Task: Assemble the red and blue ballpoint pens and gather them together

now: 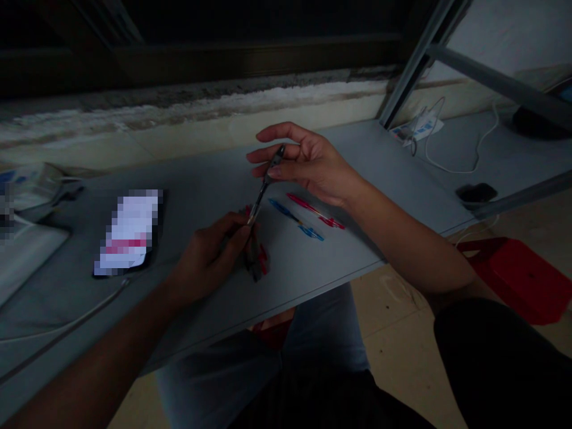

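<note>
Right of the smartphone (129, 232), the left hand (214, 256) pinches a clear, black-gripped pen's (263, 192) lower end, fingers curled. Farther from the phone lie partly hidden pens (262, 260), then a blue pen (295, 220). The right hand (308, 161), fingers loosely spread, pinches the grip; a red pen (315, 211) lies farthest from the phone.

Dim light leaves the black sleeve (500, 363) and the window frame (250, 62) beyond the desk's (313, 268) back edge almost featureless. The desktop is palest toward its right front edge; pens (263, 260) beside the left hand (212, 256) sink into shadow. Toward the left edge, the phone screen (129, 220) glows, broken into coarse blocks.
</note>
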Demonstrator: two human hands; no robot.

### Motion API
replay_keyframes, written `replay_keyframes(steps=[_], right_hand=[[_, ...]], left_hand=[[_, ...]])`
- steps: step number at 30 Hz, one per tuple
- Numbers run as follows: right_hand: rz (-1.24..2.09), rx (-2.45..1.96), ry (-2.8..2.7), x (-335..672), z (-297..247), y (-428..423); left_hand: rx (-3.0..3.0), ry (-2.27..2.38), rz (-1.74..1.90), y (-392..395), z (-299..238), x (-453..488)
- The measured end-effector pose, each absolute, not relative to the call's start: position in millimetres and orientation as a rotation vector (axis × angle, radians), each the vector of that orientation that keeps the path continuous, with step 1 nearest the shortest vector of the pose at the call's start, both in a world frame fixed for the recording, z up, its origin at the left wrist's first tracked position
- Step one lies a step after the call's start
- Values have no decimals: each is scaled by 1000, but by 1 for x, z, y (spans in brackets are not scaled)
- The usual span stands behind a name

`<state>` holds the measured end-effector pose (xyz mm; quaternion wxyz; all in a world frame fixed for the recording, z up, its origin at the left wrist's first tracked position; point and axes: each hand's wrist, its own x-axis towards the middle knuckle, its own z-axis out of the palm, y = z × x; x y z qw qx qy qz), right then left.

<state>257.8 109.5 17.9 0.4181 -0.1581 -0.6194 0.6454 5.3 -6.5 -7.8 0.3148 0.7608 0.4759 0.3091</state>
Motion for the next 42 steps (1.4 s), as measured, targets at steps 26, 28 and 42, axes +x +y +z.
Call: replay_keyframes(steps=[26, 28, 42], right_hand=[[1394, -577, -1858, 240, 2, 95], [1190, -730, -1975, 241, 6, 90], [1301, -780, -2056, 255, 13, 103]], left_hand=[[1959, 1283, 871, -9, -8, 8], [1982, 1320, 852, -9, -6, 9], [1975, 1438, 889, -5, -3, 6]])
